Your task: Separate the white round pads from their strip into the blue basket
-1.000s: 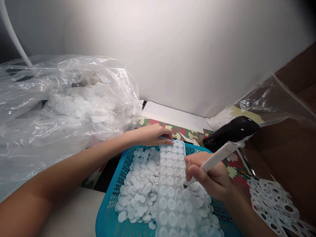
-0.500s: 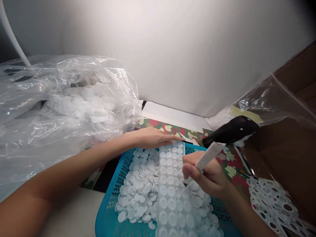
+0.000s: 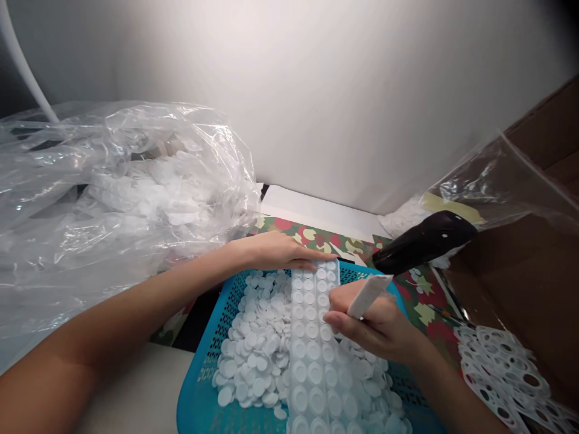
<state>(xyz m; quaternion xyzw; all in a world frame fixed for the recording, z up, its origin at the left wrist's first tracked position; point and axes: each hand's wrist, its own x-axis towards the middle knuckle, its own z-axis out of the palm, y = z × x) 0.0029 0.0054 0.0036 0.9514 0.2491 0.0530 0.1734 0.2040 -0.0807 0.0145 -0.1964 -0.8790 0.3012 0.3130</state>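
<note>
A long translucent plastic sheet (image 3: 315, 352) with rows of round white discs lies lengthwise over the blue basket. My left hand (image 3: 275, 250) is at its far end, thumb on the near side and fingers stretched along the far edge, pinning it by the basket rim. My right hand (image 3: 368, 319) is closed round a flat white stick-like tool (image 3: 368, 296), its upper end sticking out above the fist. Its lower end is hidden behind my fingers, beside the sheet's right rows. Loose white discs (image 3: 257, 349) fill the blue basket (image 3: 192, 386) on both sides of the sheet.
A large clear plastic bag (image 3: 149, 181) of white pieces stands at left. Behind my right hand lies a black, rounded long object (image 3: 425, 241). White ring-holed offcuts (image 3: 506, 374) pile up at right, beside a cardboard box (image 3: 534, 259). Patterned cloth (image 3: 298, 229) lies under the basket.
My right hand has shifted slightly left over the sheet, and the white tool's upper end has moved left and lower. My left hand stays at the sheet's far end.
</note>
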